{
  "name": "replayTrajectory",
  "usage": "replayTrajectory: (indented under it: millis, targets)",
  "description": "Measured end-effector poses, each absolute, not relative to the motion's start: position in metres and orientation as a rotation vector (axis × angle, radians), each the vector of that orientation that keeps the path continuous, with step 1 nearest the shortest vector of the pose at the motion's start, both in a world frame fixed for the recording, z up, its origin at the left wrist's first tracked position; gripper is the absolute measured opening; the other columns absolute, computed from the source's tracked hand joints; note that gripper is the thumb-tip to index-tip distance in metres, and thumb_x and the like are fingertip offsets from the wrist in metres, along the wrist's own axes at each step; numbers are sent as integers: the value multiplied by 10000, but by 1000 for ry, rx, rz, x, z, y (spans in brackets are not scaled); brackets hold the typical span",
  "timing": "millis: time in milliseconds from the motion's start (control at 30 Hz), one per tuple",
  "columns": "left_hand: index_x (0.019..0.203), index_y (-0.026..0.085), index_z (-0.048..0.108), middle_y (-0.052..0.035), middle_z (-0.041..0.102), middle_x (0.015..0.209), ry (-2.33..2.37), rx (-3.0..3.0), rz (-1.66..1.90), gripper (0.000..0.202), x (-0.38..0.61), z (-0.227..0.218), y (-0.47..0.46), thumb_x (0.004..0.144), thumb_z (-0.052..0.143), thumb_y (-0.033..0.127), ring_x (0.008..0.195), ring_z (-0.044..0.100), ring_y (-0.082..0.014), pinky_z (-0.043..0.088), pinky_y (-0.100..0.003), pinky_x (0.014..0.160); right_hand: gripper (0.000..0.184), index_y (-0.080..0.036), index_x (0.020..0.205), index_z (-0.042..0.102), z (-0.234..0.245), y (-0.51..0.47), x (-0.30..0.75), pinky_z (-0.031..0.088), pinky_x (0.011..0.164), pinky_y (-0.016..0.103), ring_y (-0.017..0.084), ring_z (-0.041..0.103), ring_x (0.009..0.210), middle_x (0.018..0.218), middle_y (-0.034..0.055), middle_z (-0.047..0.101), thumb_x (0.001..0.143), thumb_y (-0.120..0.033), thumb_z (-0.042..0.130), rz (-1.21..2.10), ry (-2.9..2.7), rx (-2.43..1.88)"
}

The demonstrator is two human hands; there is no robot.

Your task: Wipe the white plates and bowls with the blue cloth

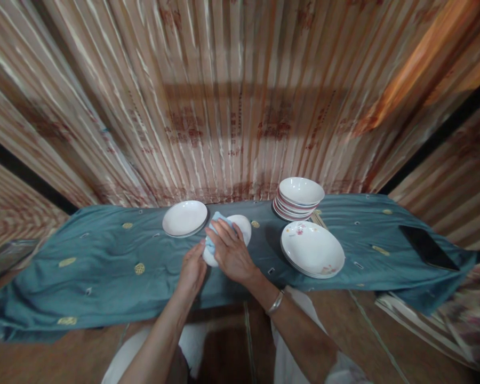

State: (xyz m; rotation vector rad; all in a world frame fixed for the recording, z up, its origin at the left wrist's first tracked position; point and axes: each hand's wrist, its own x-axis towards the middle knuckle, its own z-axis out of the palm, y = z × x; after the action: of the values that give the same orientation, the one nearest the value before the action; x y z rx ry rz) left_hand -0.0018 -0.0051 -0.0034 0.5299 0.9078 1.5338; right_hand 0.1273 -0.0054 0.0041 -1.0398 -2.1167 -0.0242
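A white plate is held over the teal cloth at the middle. My left hand grips its near rim, fingers curled. My right hand lies on top of the plate and presses a light blue rag against it. A silver bangle sits on my right wrist.
Another white plate lies just left. To the right lies a wide flowered plate, and behind it a stack of bowls and plates with chopsticks beside it. A black phone rests at the cloth's far right. A corrugated wall stands behind.
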Motion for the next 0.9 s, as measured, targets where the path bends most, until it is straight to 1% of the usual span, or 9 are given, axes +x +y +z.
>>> replayTrajectory:
  millis: [100,200,300,400,467,667,800,900]
  targets:
    - [743,141,758,-77,781,780,893,545,1500,289,0,-1,-5,579,883,344,934,729,-263,544,-355,903,592,-186,1484,434,5,-2,138,153,1244,488,226,248,1521,1567,105,438,899,-99,408,22,-2080,-1072]
    - [752,123,762,-95,782,777,885,540,1488,339,0,0,-6,564,898,371,973,726,-297,548,-390,925,592,-162,1492,416,3,4,146,151,1244,493,233,233,1525,1583,122,403,903,-118,381,76,-1997,-1095]
    - [737,118,766,-90,782,768,899,520,1492,335,-2,-1,-5,554,908,360,909,737,-270,557,-370,916,570,-151,1490,417,-3,12,154,213,1236,483,226,282,1505,1572,134,408,925,-143,340,157,-1867,-1096]
    - [729,117,764,-75,782,763,919,461,1514,294,-6,-4,-4,568,906,317,817,736,-220,564,-334,896,557,-168,1481,437,-14,23,160,280,1225,465,217,351,1472,1543,123,448,936,-173,323,273,-1714,-1094]
    - [741,107,763,-80,783,772,928,425,1525,271,-8,-6,-3,588,896,288,797,735,-211,566,-329,894,548,-173,1465,459,-23,30,162,303,1222,455,214,388,1453,1526,119,472,937,-185,315,338,-1626,-1097]
    - [777,93,760,-114,788,807,913,396,1519,179,-10,-7,-1,693,824,238,966,740,-276,562,-372,956,532,-159,1401,516,-50,45,164,351,1199,403,201,481,1383,1456,116,549,905,-211,330,455,-1456,-1149]
    - [844,90,757,-121,794,861,908,361,1521,124,-11,-7,0,781,743,197,1031,731,-275,558,-377,986,511,-142,1353,550,-69,52,163,392,1161,380,213,527,1336,1417,131,587,891,-237,353,580,-1309,-1236]
    - [948,87,751,-125,797,922,918,329,1509,164,-12,-6,-1,834,685,185,1065,723,-273,556,-385,1002,490,-155,1308,580,-81,56,161,427,1124,368,218,563,1293,1374,123,624,868,-248,384,701,-1186,-1309]
